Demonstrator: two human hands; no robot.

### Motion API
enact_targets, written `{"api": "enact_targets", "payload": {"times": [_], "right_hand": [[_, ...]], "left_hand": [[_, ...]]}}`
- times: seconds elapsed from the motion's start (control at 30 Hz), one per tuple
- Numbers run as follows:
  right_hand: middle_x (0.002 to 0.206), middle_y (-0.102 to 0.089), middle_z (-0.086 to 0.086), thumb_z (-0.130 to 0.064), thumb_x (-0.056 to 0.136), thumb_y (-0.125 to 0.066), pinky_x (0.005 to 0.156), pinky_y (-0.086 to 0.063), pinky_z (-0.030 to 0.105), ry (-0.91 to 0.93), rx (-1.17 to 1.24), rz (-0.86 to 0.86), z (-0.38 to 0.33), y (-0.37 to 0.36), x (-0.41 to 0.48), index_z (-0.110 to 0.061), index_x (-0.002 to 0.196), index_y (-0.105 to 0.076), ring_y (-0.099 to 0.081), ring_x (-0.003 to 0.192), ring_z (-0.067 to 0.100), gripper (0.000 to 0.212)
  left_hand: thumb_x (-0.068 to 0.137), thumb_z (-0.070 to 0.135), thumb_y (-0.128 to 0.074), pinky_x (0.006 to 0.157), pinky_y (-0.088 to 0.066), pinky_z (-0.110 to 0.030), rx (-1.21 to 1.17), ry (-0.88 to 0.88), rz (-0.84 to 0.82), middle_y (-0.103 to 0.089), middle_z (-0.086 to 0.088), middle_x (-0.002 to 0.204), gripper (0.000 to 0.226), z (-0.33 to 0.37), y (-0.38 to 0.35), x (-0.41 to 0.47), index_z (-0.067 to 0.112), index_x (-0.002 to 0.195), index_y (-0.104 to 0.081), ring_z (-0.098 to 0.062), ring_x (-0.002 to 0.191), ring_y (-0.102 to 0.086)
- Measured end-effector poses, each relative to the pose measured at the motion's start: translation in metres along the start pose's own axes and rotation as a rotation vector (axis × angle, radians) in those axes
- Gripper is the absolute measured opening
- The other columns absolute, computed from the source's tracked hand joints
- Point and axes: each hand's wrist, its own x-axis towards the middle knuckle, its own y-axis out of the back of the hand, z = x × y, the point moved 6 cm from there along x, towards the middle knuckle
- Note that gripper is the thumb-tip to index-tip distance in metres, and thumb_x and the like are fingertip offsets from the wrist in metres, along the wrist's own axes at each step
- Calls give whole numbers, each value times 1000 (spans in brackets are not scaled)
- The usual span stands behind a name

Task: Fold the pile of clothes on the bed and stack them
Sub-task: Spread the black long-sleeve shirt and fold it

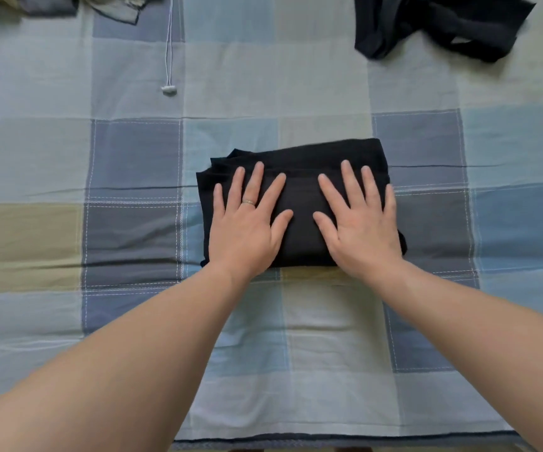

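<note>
The patchwork bed cover of blue, grey and tan cotton squares (328,337) is spreading under and around both hands. Directly beneath the palms, a black fabric garment folded into a thick rectangle (309,154) is lying flat on it, with layered edges showing at its far-left corner. Far beyond the right hand, a crumpled black strappy garment (436,24) is waiting unfolded. Far beyond the left hand, a heap of grey and olive clothes (51,3) is poking in at the edge of view.

The left hand (247,230) and the right hand (364,230) are pressing down side by side, a little apart, fingers straight and spread, gripping nothing. Well ahead of the left hand, a white drawstring cord with a plastic toggle (169,89) is trailing toward it. A thin metal ring (248,202) is sitting on 1 finger of the left hand.

The person seems to be flattening 1 finished fold. No stack is showing, so the next move is probably calling for lifting the rectangle from underneath, keeping its layers together, and setting it aside before reaching for the unfolded clothes. No brand, label or writing is showing.
</note>
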Motion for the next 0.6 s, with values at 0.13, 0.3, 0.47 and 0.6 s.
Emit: {"api": "enact_targets", "payload": {"times": [0.13, 0.3, 0.47, 0.6], "right_hand": [[168, -8, 4, -54, 98, -24, 121, -9, 61, -18, -47, 110, 4, -34, 13, -33, 159, -20, -6, 154, 31, 64], [169, -7, 4, -52, 97, -24, 121, -8, 61, -42, -46, 61, -1, -27, 15, -33, 159, -18, -6, 154, 31, 65], [168, 11, -2, -49, 99, -44, 123, -7, 52, -120, 276, -90, 8, 6, -1, -34, 160, -4, 5, 154, 21, 74], [168, 0, -1, -45, 91, -66, 122, -16, 49, -376, 557, -119, 47, 18, -20, -28, 160, -2, -8, 152, 27, 96]], "left_hand": [[101, 60, -21, 125, 2, -52, 61, 25, 111, -3, 4, 170, 61, -5, -27, 9, 41, 159, -15, -24, 156, 1], [101, 61, -21, 124, 8, -51, 40, 46, 42, 3, 4, 170, 61, -3, -20, 13, 42, 159, -11, -23, 156, 8], [97, 66, -39, 123, 7, -52, -47, 148, -74, 16, 2, 168, 77, -9, 9, 0, 39, 160, -3, -24, 154, 15], [83, 69, -63, 122, -15, -51, -309, 594, -33, 3, 1, 169, 104, -42, 22, -22, 35, 159, 0, -29, 153, -7]]}}
